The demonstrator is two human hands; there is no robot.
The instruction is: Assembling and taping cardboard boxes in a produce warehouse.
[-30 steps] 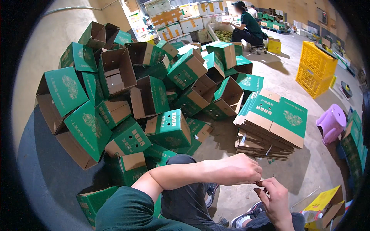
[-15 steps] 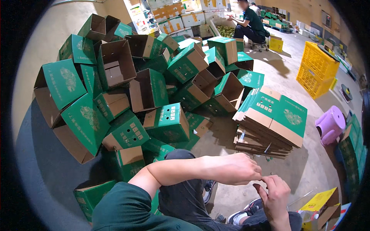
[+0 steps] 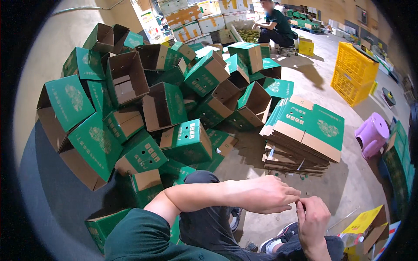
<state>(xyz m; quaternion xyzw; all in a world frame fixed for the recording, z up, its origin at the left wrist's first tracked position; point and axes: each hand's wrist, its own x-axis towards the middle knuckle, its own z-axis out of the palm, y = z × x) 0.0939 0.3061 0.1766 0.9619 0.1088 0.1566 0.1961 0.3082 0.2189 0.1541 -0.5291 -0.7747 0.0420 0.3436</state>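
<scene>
My left hand (image 3: 265,194) is held out over my lap, its forearm crossing from the left. Its fingers stretch toward the right, slightly bent, and nothing shows in them. Their tips nearly meet my right hand (image 3: 315,218), whose fingers curl with thumb and forefinger drawn together. Whether anything small sits in that pinch is too hidden to tell. Beyond both hands lies a stack of flat green-and-brown cartons (image 3: 311,126) on the floor. To the left, a heap of folded-up green cartons (image 3: 189,141) reaches back toward the wall, many of them with open mouths.
Yellow plastic crates (image 3: 353,74) and a purple stool (image 3: 372,132) stand on the right. An opened yellow carton (image 3: 363,222) with a clear bottle is near my right knee. Farther back, a co-worker (image 3: 278,27) sits by a bin of round fruit (image 3: 249,35). White foam boxes (image 3: 188,31) are piled behind.
The left fingers have straightened from a more curled pose, and the right thumb has drawn in toward its forefinger. My view has shifted slightly; the cartons have stayed in place.
</scene>
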